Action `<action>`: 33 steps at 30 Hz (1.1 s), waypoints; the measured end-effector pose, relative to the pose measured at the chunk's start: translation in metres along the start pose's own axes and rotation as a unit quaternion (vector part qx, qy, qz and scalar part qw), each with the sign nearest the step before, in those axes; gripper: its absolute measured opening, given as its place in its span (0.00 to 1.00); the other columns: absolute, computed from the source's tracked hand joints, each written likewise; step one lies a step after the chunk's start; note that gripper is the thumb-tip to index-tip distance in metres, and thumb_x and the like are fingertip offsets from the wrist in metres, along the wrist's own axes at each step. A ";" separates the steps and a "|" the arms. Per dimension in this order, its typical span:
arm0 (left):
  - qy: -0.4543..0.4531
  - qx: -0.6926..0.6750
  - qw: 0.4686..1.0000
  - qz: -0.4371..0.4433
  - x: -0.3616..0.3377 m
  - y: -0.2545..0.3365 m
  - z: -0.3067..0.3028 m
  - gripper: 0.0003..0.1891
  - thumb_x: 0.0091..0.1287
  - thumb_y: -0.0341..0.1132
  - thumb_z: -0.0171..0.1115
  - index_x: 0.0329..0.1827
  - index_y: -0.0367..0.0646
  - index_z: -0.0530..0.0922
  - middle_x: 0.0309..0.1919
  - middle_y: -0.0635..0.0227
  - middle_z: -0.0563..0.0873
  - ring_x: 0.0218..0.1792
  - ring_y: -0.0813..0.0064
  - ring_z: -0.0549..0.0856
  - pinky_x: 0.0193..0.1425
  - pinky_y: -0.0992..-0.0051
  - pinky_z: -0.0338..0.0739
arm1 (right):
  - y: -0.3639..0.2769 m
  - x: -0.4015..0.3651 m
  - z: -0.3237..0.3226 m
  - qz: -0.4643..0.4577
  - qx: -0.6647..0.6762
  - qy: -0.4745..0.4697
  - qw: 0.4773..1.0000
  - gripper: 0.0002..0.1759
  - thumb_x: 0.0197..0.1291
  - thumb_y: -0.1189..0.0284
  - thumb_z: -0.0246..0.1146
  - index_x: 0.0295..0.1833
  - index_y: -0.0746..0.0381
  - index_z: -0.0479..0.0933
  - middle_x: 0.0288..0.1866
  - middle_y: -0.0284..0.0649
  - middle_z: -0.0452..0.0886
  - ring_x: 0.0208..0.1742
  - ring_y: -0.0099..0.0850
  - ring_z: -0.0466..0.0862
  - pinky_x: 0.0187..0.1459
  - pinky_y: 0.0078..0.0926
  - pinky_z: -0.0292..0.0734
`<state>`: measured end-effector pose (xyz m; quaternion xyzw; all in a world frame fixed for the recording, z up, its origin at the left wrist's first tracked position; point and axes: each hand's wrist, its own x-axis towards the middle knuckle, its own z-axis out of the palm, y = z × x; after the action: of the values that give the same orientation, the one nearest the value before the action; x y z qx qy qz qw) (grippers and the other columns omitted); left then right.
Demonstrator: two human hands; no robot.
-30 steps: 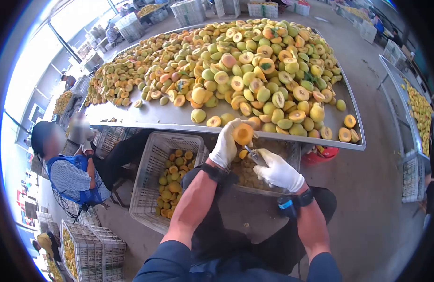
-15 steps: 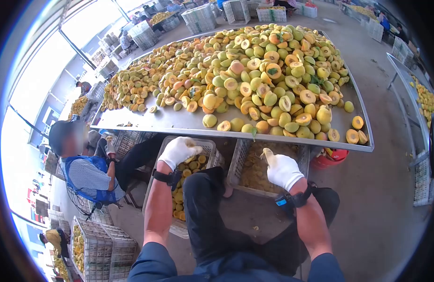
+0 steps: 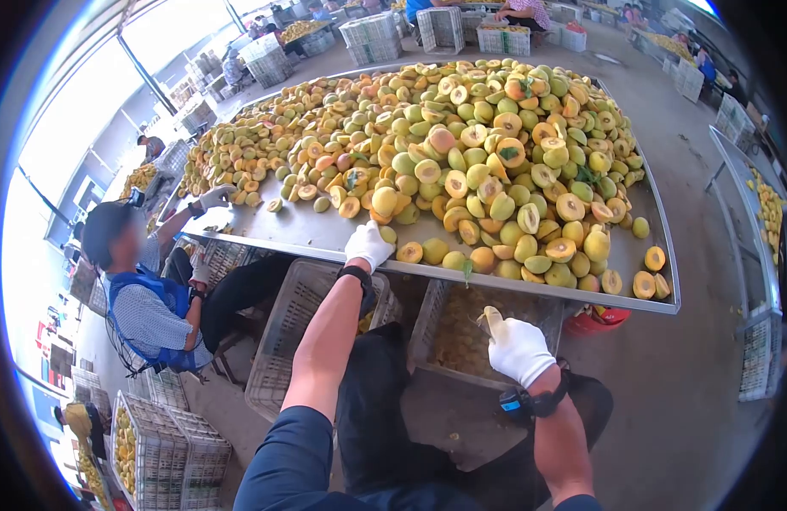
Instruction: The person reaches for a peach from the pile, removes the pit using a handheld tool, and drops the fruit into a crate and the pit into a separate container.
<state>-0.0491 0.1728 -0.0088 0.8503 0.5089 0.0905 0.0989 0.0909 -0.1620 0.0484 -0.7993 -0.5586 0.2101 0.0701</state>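
A large heap of yellow peaches [image 3: 474, 162], many of them cut in half, lies on the metal table [image 3: 299, 240]. My left hand [image 3: 368, 247], in a white glove, is at the table's near edge with its fingers closed about a greenish-yellow peach [image 3: 388, 235]. Below the table, my gloved right hand [image 3: 518, 347] is closed, its thumb side stained yellow. A small thin tool [image 3: 482, 319] sticks out from its fingers; its exact shape is too small to tell. Under that hand stands a plastic crate [image 3: 423, 328] with yellowish pieces inside.
Another crate [image 3: 278, 341] with peach halves stands left of my knees, partly behind my left arm. A red bucket [image 3: 599, 318] is under the table's right end. A person in a blue vest [image 3: 159, 315] sits at left, near stacked crates [image 3: 167, 456].
My left hand has moved from above the left crate up to the table edge and onto a peach. My right hand stays nearly in place. The co-worker's arm now reaches onto the table.
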 end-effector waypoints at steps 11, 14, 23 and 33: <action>-0.203 -0.748 0.627 -0.076 -0.048 0.012 -0.070 0.30 0.69 0.58 0.48 0.57 0.39 0.76 0.36 0.56 0.85 0.26 0.75 0.80 0.24 0.78 0.71 | -0.014 0.001 0.004 -0.116 0.142 0.209 0.961 0.30 0.62 0.71 0.61 0.70 0.64 0.67 0.38 0.50 0.84 0.38 0.51 0.85 0.40 0.46 0.81; -0.256 -0.784 0.563 -0.056 -0.092 0.046 -0.088 0.29 0.69 0.56 0.48 0.58 0.38 0.76 0.39 0.55 0.85 0.27 0.70 0.82 0.20 0.77 0.68 | -0.028 0.003 0.003 -0.179 0.190 0.288 0.921 0.30 0.61 0.73 0.62 0.69 0.65 0.67 0.39 0.51 0.84 0.38 0.51 0.85 0.39 0.45 0.81; -0.313 -0.805 0.503 -0.026 -0.142 0.108 -0.051 0.33 0.68 0.53 0.48 0.65 0.34 0.71 0.42 0.56 0.85 0.21 0.70 0.80 0.14 0.80 0.64 | -0.031 0.010 0.007 -0.109 0.202 0.315 0.921 0.17 0.60 0.77 0.63 0.52 0.69 0.69 0.34 0.57 0.82 0.37 0.59 0.82 0.36 0.50 0.78; -0.278 -0.819 0.500 -0.048 -0.151 0.118 -0.035 0.26 0.69 0.50 0.46 0.61 0.40 0.74 0.39 0.59 0.86 0.23 0.71 0.81 0.22 0.78 0.74 | -0.034 0.022 0.017 -0.051 0.250 0.275 0.927 0.13 0.62 0.76 0.61 0.47 0.71 0.69 0.34 0.61 0.81 0.38 0.62 0.81 0.37 0.53 0.77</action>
<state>-0.0280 -0.0130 0.0476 0.3447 0.1938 0.2212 0.8915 0.0613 -0.1310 0.0393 -0.7523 -0.4870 0.1110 0.4295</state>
